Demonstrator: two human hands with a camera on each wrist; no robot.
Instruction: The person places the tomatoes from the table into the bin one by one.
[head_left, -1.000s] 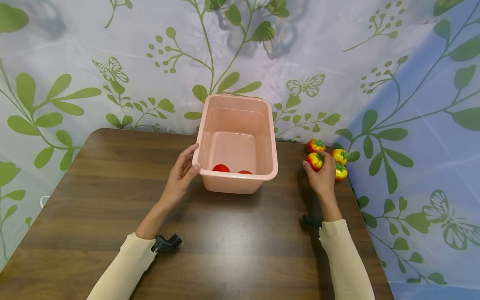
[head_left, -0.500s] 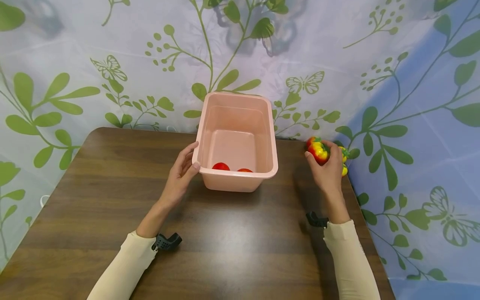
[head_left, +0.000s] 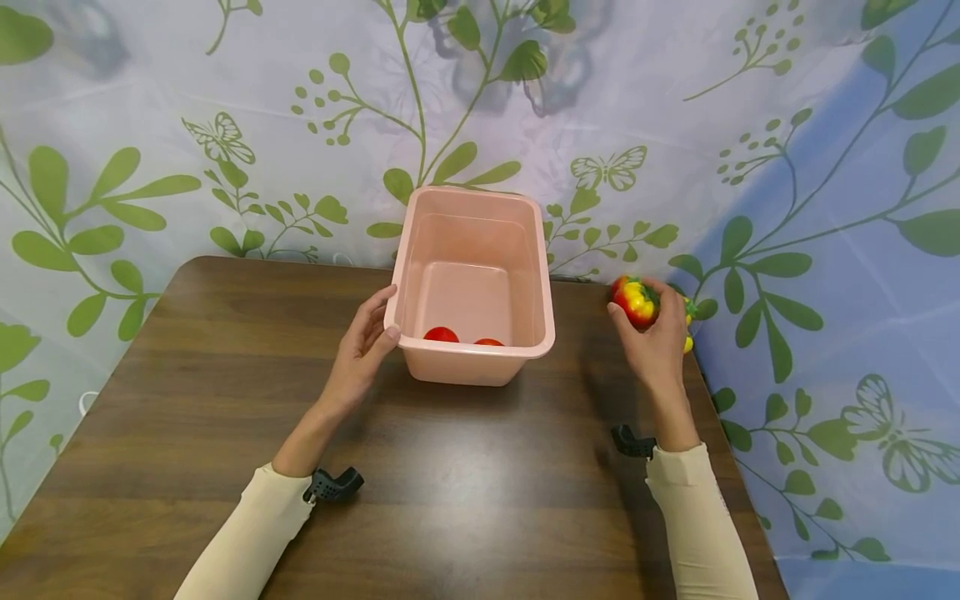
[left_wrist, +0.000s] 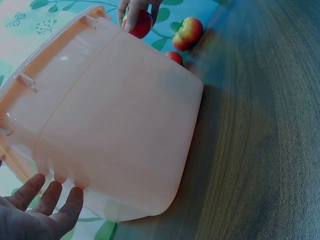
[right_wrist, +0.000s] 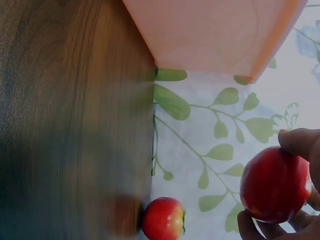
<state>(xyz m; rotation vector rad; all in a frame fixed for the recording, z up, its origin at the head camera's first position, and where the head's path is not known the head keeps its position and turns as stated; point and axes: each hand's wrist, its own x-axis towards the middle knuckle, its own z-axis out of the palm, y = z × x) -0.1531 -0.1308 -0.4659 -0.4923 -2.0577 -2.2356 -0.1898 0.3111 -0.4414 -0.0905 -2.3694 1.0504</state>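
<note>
My left hand (head_left: 351,358) holds the rim of a pink plastic tub (head_left: 457,368) at its near left corner. In the left wrist view its fingertips touch the tub's outer wall (left_wrist: 125,120). Inside the tub, two red rounded things (head_left: 441,334) show just above the near rim, mostly hidden. At the right, my right hand (head_left: 658,350) grips a red-and-yellow bell pepper (head_left: 640,303) between thumb and fingers. The right wrist view shows that pepper's glossy red underside (right_wrist: 272,185), lifted off the table. Another pepper (right_wrist: 163,218) lies at the table's back edge.
More peppers (left_wrist: 190,30) lie at the table's right back corner, partly hidden behind my right hand in the head view. The brown wooden table (head_left: 450,500) ends at a leaf-patterned curtain (head_left: 262,100) behind and to the right.
My right hand has picked up the pepper, raising it and shifting slightly right; over the last half second it has barely moved. My left hand and the tub have stayed put.
</note>
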